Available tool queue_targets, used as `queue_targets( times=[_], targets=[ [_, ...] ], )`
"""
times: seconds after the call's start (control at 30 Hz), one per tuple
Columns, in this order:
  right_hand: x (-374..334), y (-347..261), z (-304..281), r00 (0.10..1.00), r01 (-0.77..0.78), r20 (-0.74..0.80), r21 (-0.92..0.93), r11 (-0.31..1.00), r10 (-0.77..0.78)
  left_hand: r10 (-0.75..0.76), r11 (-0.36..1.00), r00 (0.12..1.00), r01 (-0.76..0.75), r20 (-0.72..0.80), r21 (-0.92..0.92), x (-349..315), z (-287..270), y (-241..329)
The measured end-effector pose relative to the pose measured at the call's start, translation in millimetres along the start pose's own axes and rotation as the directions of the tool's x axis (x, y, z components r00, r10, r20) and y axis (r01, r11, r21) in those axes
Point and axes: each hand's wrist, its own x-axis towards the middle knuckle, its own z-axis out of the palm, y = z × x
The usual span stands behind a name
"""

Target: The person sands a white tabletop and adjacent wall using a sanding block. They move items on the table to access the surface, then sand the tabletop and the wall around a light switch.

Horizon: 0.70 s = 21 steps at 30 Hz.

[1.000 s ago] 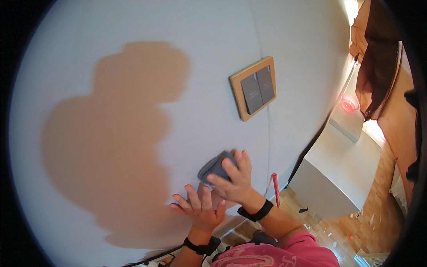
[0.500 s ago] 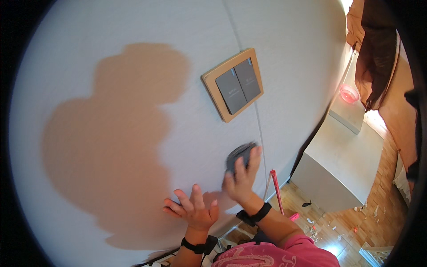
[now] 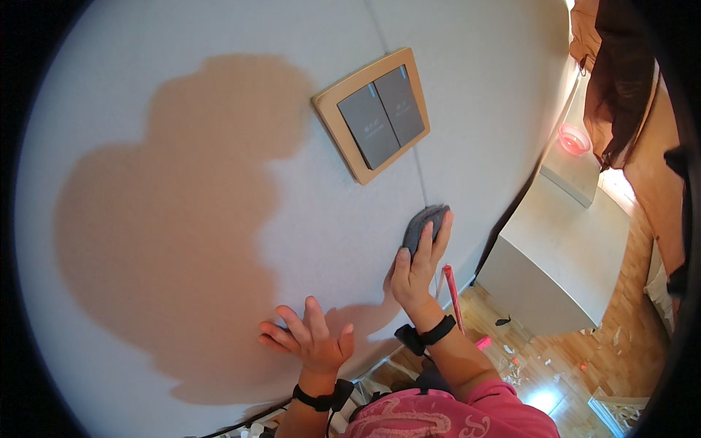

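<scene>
My right hand presses a dark grey, rounded, soft-looking pad against the white wall, fingers stretched over it. The pad sits below and right of a wall switch panel, which has two dark grey rockers in a tan frame. Lower down and to the left, my left hand is open with its fingers spread. Nothing shows in it, and it is close to the wall; whether it touches cannot be told. Both wrists carry black bands.
A thin seam runs down the wall past the switch panel. To the right stand a white cabinet and a pink bowl. A red-handled pole leans near the wall. Small scraps litter the wooden floor; brown curtains hang at far right.
My right hand has moved the grey pad right and slightly up along the wall. My left hand has shifted a little left and stays spread. The switch panel appears higher in view.
</scene>
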Motion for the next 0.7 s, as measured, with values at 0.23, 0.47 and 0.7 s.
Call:
queue_targets(
  times=[0.23, 0.47, 0.7],
  targets=[
    [-89, -37, 5, 0.985, 0.046, 0.161, 0.067, 0.997, -0.056, -0.015, 1.0, 1.0, 0.014, -0.007, -0.025, -1, 4, 2],
    [-26, -38, 4, 0.932, 0.307, 0.184, 0.06, 0.95, -0.313, 0.048, 0.999, 0.998, -0.049, 0.051, 0.022, -2, -3, -2],
    [-29, -12, 1, 0.997, -0.006, 0.082, -0.004, 1.0, 0.006, 0.036, 0.999, 0.994, -0.038, 0.098, 0.017, -20, -3, -4]
  ],
)
